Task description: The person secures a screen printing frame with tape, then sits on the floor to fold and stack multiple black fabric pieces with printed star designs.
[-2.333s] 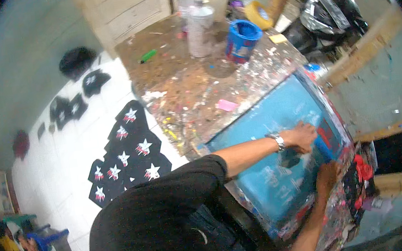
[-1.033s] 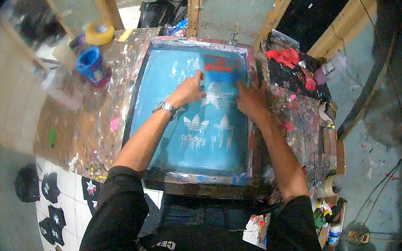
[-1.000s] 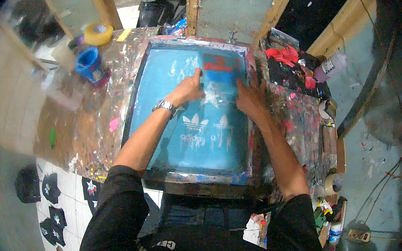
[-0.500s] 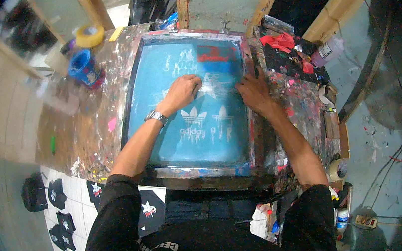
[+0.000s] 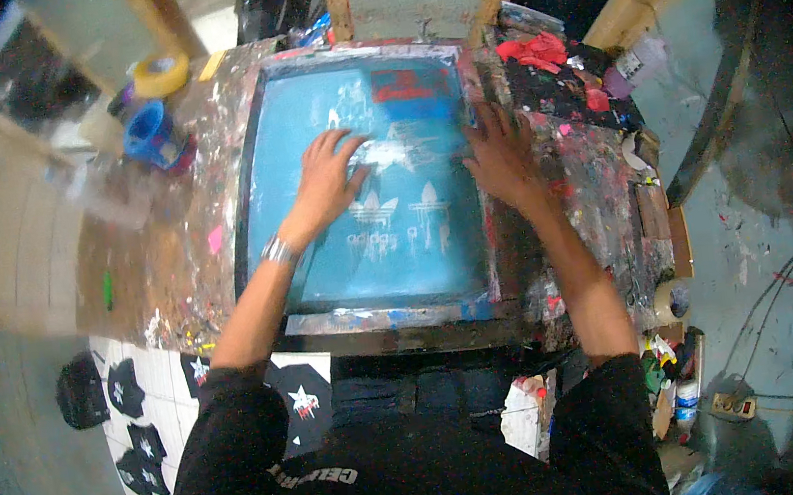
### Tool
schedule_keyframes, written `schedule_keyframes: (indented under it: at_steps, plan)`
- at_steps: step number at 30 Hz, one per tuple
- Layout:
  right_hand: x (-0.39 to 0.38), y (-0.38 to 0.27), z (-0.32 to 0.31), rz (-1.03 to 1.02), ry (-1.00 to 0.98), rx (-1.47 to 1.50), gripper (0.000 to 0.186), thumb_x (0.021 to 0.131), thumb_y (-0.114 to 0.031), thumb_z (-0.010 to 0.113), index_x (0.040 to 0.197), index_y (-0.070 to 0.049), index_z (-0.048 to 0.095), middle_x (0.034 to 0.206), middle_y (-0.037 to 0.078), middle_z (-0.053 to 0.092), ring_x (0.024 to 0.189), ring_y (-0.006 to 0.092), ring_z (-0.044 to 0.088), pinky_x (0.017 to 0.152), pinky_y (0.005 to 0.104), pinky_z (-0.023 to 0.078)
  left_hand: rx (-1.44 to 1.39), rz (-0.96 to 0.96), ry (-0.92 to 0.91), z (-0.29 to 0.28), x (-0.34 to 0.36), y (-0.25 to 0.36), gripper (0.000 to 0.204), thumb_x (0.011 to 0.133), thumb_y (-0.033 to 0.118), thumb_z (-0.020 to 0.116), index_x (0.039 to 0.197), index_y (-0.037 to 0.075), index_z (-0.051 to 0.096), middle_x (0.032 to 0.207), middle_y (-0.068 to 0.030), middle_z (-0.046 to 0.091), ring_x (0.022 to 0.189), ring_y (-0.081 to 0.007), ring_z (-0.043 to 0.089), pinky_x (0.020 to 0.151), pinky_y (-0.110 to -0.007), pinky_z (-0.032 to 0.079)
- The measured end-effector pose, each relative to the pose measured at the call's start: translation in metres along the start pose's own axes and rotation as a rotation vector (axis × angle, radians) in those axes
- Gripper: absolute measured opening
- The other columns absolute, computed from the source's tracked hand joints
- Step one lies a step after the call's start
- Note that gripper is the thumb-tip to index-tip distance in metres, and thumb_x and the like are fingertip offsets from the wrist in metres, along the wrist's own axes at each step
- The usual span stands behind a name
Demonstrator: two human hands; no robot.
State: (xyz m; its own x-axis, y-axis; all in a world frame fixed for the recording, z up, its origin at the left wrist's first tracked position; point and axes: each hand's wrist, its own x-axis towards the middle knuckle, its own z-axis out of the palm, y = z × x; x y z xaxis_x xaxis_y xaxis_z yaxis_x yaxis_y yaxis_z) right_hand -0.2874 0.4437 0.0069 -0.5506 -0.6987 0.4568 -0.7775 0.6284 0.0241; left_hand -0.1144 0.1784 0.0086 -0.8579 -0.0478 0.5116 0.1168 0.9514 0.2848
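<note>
In front of me lies a screen-printing frame [image 5: 268, 293] with blue mesh, showing a white star, leaf-shaped logos with drip marks, and red and blue patches near its top right. My left hand [image 5: 329, 179], with a metal watch on its wrist, is over the mesh just left of the star; its fingers are apart and nothing is in them. At the frame's right side is my right hand [image 5: 501, 153], fingers spread and holding nothing I can see. Whether either hand touches the screen is hard to tell.
The paint-stained table [image 5: 162, 276] carries a blue tub [image 5: 145, 130] and a yellow tape roll [image 5: 161, 76] at the far left. Red cloth [image 5: 536, 52] and a pinkish bottle [image 5: 637, 67] sit at the far right. Printed black pieces [image 5: 123, 388] lie lower left.
My left hand has opened from a closed shape and shifted left, away from the star. My right hand's fingers have straightened and spread at the frame's right side. The view has shifted slightly.
</note>
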Motion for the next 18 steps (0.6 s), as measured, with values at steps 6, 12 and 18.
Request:
schedule_keyframes:
  at_steps: [6,12,18]
  plan:
    - [-0.122,0.018,-0.091,0.438,0.22,0.286,0.03,0.091,-0.018,0.068,0.119,-0.005,0.066,0.131,0.016,0.059,0.122,0.034,0.055,0.107,0.0441,0.04,-0.195,-0.24,-0.279,-0.103,-0.127,0.089,0.052,0.086,0.028,0.075,0.129,0.005,0.058,0.134,-0.0194,0.052,0.128,-0.0391,0.047,0.109,-0.049,0.038]
    - [-0.257,0.024,-0.11,0.927,0.438,0.499,0.022,0.098,-0.019,0.062,0.11,-0.001,0.066,0.114,0.012,0.066,0.106,0.0264,0.061,0.099,0.0384,0.045,0.178,-0.133,-0.326,-0.112,-0.185,0.083,0.051,0.075,0.042,0.079,0.104,0.004,0.062,0.096,-0.013,0.051,0.096,-0.0338,0.051,0.086,-0.045,0.041]
    - [-0.256,-0.008,-0.14,0.943,0.473,0.605,0.026,0.1,-0.023,0.061,0.113,0.0,0.066,0.113,0.012,0.067,0.108,0.0251,0.06,0.1,0.0368,0.045,0.328,0.059,-0.065,-0.183,-0.139,0.089,0.054,0.071,0.048,0.078,0.102,0.006,0.067,0.09,-0.0092,0.057,0.089,-0.0309,0.056,0.094,-0.047,0.04]
